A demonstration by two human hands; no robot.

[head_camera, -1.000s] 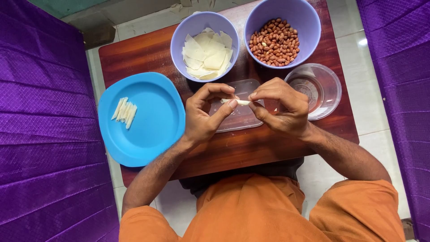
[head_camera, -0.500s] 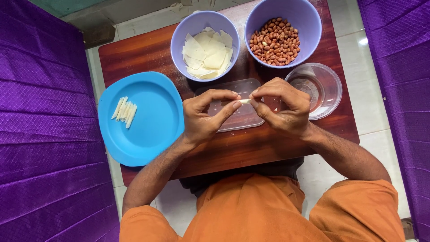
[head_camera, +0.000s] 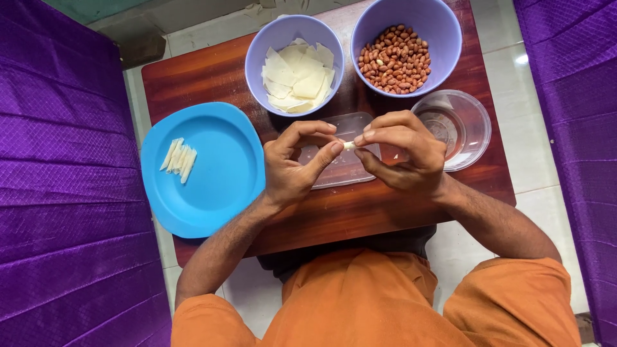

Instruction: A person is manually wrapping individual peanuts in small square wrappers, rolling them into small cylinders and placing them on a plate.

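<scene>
Your left hand and right hand meet above the middle of the low wooden table, fingers curled nearly closed, together pinching a small pale roll by thumb and fingertips. The roll is mostly hidden between them. Beneath lies a clear flat lid; finished rolls rest on the blue plate overhanging the left edge.
</scene>
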